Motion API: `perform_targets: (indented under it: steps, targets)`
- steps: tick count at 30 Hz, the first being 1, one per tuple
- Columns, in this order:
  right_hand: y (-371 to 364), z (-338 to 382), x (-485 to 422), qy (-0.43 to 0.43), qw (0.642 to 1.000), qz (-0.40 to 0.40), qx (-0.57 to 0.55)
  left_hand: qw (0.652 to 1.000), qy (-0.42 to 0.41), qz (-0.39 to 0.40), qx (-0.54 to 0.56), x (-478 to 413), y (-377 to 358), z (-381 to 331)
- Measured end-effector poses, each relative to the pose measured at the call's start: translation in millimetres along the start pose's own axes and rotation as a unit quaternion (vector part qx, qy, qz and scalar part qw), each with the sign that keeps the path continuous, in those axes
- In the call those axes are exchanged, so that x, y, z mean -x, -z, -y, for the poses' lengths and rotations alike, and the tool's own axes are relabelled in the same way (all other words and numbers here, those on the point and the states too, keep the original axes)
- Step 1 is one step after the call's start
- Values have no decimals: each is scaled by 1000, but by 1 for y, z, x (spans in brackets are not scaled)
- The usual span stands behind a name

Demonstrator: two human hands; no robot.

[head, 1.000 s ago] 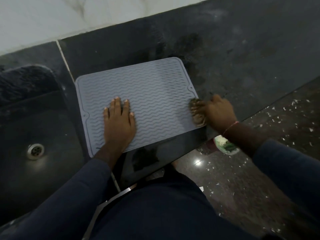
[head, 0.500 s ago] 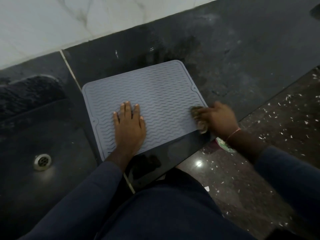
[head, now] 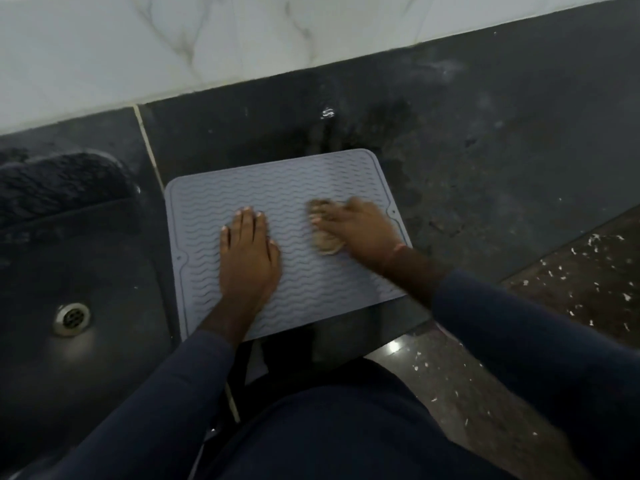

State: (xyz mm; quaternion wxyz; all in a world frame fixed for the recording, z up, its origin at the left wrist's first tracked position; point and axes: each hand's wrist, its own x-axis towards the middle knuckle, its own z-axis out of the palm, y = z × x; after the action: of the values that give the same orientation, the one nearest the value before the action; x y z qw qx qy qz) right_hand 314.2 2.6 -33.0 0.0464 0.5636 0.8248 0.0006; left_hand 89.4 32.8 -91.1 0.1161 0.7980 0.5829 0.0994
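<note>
Dark stone counter (head: 485, 168), grey ribbed mat (head: 301, 188) flat at its front edge. Left hand (head: 247, 258) is spread flat on the mat, pinning it. Right hand (head: 360, 230) is curled round a brownish scrubber (head: 325, 242) on the mat's right half. I'd scrub along the ridges, pressing the flat palm hard so nothing slides.

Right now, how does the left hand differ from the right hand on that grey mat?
The left hand lies flat with straight fingers, holding nothing; the right hand curls its fingers round a brownish scrub pad. The left hand sits near the middle of the grey mat and looks sharp; the right hand is nearer its right edge and blurred. Both rest on the mat and come from dark blue sleeves.
</note>
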Motion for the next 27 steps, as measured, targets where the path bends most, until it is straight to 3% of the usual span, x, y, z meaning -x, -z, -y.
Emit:
perform_targets:
  steps: [2, 4, 5, 7, 9, 11, 13, 15, 22, 24, 27]
  targets:
    - [10, -55, 25, -61, 997, 14, 38, 1000, 7, 9, -5, 1, 0, -2]
    - [32, -92, 32, -183, 972, 136, 58, 1000, 3, 5, -14, 0, -1, -4]
    - [39, -102, 26, -232, 958, 154, 70, 1000, 4, 5, -11, -1, 0, -4]
    - [49, -102, -2, -291, 949, 120, 39, 1000, 14, -8, 8, -4, 4, -4]
    - [51, -79, -42, -233, 972, 33, -5, 998, 29, -37, 31, -12, 9, -7]
    - [45, -38, -82, -111, 993, -13, -30, 997, 52, -29, 50, -22, 11, -11]
    - [33, 9, -112, -8, 1000, 9, 7, 997, 64, -7, 37, -27, 8, -15]
    - [22, 34, -120, 36, 996, 62, 55, 998, 64, 10, 7, -28, 4, -15]
    - [9, -104, -57, -13, 996, 52, 74, 998, 66, 2, 0, -29, -1, -12]
    - [17, -116, -59, -65, 990, 87, 86, 997, 70, 14, 0, -29, 1, -12]
    - [38, -96, -82, -134, 988, 65, 38, 998, 68, 16, 4, -28, 2, -12]
